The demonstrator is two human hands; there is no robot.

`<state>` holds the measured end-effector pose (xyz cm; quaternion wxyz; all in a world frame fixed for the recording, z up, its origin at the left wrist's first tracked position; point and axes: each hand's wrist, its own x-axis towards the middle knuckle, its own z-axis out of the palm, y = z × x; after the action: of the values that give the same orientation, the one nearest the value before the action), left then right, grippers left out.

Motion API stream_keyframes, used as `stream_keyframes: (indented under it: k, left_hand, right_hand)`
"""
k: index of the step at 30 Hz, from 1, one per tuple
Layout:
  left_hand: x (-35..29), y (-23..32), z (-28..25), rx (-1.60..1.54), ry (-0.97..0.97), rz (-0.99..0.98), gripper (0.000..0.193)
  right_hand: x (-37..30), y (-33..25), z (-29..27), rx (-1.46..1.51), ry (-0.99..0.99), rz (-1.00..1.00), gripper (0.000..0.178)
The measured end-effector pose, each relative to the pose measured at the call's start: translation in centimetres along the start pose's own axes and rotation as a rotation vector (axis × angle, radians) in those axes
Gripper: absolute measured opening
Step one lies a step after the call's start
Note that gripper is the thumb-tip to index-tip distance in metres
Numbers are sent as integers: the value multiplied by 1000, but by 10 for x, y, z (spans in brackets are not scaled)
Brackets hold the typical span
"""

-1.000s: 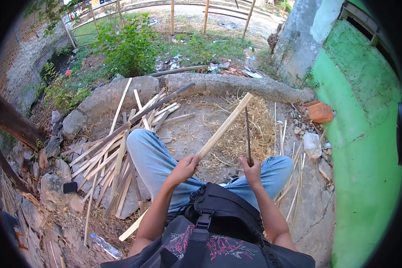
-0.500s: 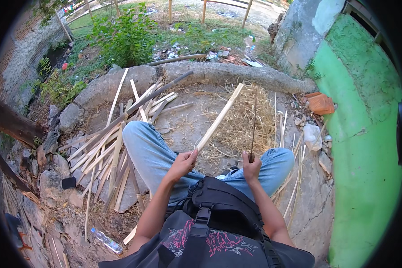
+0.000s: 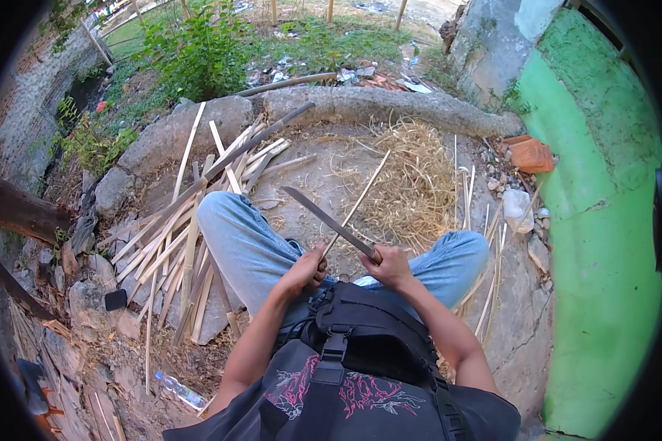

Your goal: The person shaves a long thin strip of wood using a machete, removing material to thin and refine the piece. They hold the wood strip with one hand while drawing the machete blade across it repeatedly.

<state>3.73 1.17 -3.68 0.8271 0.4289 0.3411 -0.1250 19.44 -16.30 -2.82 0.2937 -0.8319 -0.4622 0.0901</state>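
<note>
My left hand point(image 3: 307, 270) is closed around the lower end of a pale bamboo strip point(image 3: 370, 184), which slants up and away to the right, its narrow edge toward me. In my right hand point(image 3: 391, 267) is the handle of a long machete point(image 3: 318, 213). Its dark blade points up and to the left and crosses the strip a little above my hands; whether they touch I cannot tell. Both hands are above my lap, between my bent knees. Beyond them lies a heap of curly shavings point(image 3: 412, 180) on the ground.
A pile of split strips point(image 3: 176, 242) lies by my left knee, with a dark pole point(image 3: 228, 158) across it. More thin strips point(image 3: 490, 279) lie at right. A low concrete kerb point(image 3: 375, 103) curves ahead; a green wall point(image 3: 596, 294) stands right. A plastic bottle point(image 3: 180, 389) lies lower left.
The machete has swung from pointing straight ahead to slanting left across the strip. My right hand has moved left, and the strip has turned from its broad face to its edge.
</note>
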Motion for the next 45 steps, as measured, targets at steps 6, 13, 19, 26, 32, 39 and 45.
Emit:
stream_keyframes:
  k: [6, 13, 19, 26, 32, 39, 45]
  left_hand:
    - [-5, 2, 5, 15, 49, -128, 46]
    - [6, -11, 0, 0, 123, -69, 48]
    - [9, -15, -2, 86, 176, -65, 48]
    - [4, -5, 9, 76, 188, -89, 45]
    - [7, -11, 7, 75, 179, -70, 44]
    - [6, -19, -4, 121, 140, -51, 48]
    - [-3, -21, 14, 363, 101, 6, 51]
  right_hand:
    - [10, 20, 5, 43, -122, -8, 38]
    - [8, 17, 34, 86, -261, 13, 33]
    - [6, 11, 33, 82, -347, 43, 35]
    - [4, 13, 50, 39, -396, 118, 24]
    - [4, 16, 57, 27, -285, 83, 18]
    - [40, 81, 38, -77, -102, 354, 19]
    - [40, 256, 17, -45, 336, 886, 26]
